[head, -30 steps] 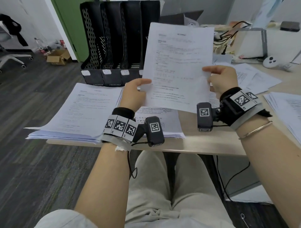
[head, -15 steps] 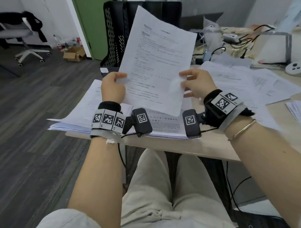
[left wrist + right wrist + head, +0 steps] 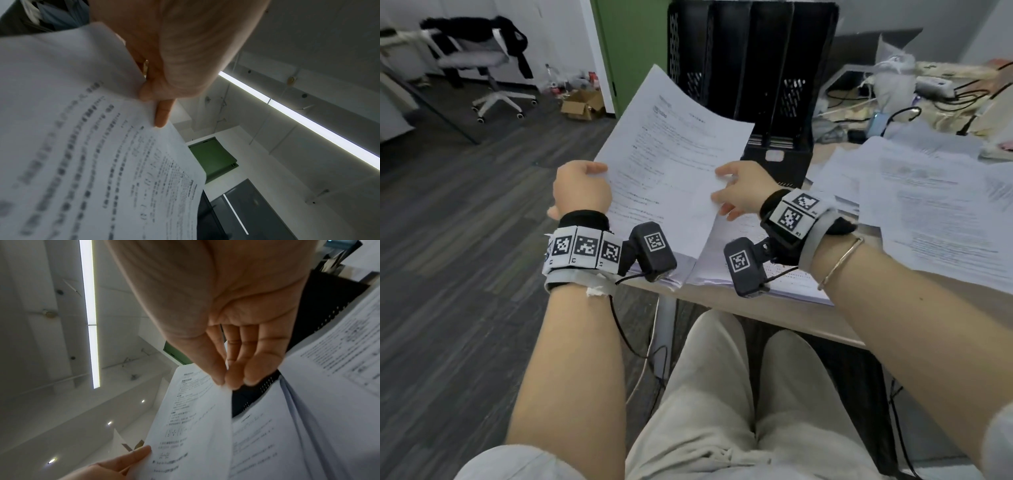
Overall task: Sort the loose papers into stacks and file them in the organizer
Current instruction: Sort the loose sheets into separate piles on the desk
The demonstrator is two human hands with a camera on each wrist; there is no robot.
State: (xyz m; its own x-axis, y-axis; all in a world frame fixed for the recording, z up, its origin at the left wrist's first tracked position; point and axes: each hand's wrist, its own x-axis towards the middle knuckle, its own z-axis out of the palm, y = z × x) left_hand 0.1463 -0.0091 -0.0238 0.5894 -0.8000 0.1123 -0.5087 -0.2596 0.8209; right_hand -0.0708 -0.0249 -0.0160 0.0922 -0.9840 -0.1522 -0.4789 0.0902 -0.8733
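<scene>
Office room: dark plank floor, green door panel, a swivel chair [image 3: 482,65] well off to the left. A light wood desk [image 3: 767,308] carries the work.

A black multi-slot file organizer [image 3: 753,78] stands upright at the desk's far edge. Stacked papers [image 3: 726,270] lie at the near edge, under both wrists. Loose sheets [image 3: 928,192] are spread over the right part of the desk. Cables and clutter occupy the far right corner.

The printed sheet [image 3: 671,161] is held off the desk, above the near-edge stack and in front of the organizer. Its long axis runs away from the person, tilted left.

Left hand [image 3: 582,188]: fingers curled over the sheet's left edge, thumb behind; firm hold. Right hand [image 3: 743,190]: thumb and fingertips [image 3: 218,374] pinch the right edge lightly; the remaining fingers are relaxed.

Assessment: sorting stage, one sheet under review. The near-edge stack lies directly beneath the grip and the organizer slots straight ahead. The hands are about equally near; the left has the fuller hold. A loose right pinch could let the sheet sag.
</scene>
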